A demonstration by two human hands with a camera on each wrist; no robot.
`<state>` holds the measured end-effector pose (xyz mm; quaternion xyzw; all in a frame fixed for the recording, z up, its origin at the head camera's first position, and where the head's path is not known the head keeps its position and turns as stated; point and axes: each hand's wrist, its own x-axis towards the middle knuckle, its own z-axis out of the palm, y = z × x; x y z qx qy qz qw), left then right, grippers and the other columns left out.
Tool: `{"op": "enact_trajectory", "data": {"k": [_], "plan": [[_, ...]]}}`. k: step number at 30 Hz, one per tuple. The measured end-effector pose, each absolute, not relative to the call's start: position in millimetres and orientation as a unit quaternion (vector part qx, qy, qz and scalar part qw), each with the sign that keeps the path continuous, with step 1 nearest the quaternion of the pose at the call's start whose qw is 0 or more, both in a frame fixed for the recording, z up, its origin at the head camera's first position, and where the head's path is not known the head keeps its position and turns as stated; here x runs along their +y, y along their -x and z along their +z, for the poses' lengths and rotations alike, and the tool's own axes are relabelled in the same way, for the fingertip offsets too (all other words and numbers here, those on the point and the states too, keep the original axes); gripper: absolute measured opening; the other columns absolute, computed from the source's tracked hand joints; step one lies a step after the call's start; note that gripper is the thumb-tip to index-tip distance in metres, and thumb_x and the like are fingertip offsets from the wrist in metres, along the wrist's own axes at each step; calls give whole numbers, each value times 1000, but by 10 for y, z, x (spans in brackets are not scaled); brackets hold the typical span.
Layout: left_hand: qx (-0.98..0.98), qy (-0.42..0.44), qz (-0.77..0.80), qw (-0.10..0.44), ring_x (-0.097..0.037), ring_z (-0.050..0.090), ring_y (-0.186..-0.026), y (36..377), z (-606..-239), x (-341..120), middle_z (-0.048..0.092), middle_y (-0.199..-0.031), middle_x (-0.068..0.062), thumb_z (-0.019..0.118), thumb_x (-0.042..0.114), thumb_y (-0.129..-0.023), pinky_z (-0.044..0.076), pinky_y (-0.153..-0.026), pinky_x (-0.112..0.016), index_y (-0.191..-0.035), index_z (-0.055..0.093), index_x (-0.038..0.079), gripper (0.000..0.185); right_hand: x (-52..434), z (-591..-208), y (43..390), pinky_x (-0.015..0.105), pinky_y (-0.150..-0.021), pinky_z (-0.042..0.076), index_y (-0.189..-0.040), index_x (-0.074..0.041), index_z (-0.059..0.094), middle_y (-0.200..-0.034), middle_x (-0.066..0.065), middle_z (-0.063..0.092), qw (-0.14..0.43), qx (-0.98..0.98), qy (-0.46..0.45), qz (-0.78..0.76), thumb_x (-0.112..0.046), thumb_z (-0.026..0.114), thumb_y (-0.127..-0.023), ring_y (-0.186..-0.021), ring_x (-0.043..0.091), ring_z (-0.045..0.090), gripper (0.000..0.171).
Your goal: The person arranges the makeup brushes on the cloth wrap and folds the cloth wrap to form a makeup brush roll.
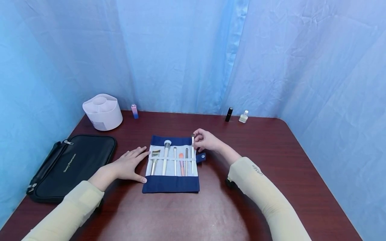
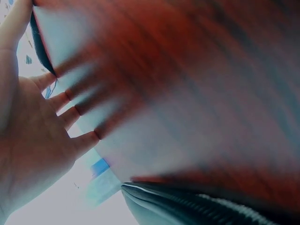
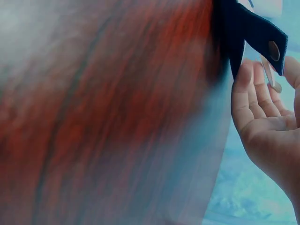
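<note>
Sleeved forearms frame an unrolled brush roll (image 1: 171, 167) at table centre. Left hand (image 1: 128, 164), fingers spread, presses its nine-o'clock edge flat, likely steadying it, while right hand (image 1: 206, 140) pinches the rightmost brush (image 1: 193, 150) near two o'clock.

A navy and pale grey brush roll (image 1: 170, 183) lies on the reddish-brown table (image 1: 271, 140), a black pouch (image 1: 72, 164) at left, a white organiser (image 1: 103, 112) upper left, blue curtains (image 1: 181, 50) behind.
</note>
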<state>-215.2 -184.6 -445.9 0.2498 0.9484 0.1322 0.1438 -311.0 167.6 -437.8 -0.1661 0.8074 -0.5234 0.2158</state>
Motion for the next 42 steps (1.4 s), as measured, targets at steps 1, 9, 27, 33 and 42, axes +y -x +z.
{"op": "enact_trajectory", "data": {"k": [1,9,27,33,42], "plan": [[948,-250,132,144,-39,15,-142,2151,-4458,-1845,17,-156,-16,70,68,-67,15,-110,-63,-150,25,14,110,1682,-4380,3103,35,-66,56,-119,-2,43,-90,9,60,218,811,172,-515,-7,66,-86,-78,23,64,41],[948,-249,133,145,-40,15,-142,2146,-4466,-1846,17,-156,-16,70,68,-66,15,-109,-64,-150,24,14,110,1714,-4376,3068,33,-69,55,-113,-1,50,-94,11,60,226,832,234,-450,-10,72,-82,-82,23,61,39],[949,-246,132,149,-40,15,-142,2138,-4423,-1803,16,-156,-17,72,66,-67,15,-109,-64,-150,25,14,109,1756,-4366,3004,23,-77,51,-107,-11,68,-102,0,64,173,882,318,-303,-23,74,-82,-86,9,60,28],[944,-250,150,156,-41,19,-140,2208,-4292,-1785,21,-155,-19,73,62,-68,18,-108,-65,-149,27,12,106,1732,-4182,2791,31,-82,52,-122,-9,62,-117,3,61,89,902,335,-256,-25,72,-84,-97,17,59,42],[936,-300,142,119,-36,18,-143,2498,-4154,-1695,25,-154,-15,78,53,-68,16,-111,-60,-149,27,7,106,1578,-4122,2188,39,-97,46,-132,-9,53,-131,10,53,20,931,321,-171,-37,75,-80,-120,23,49,64]]}}
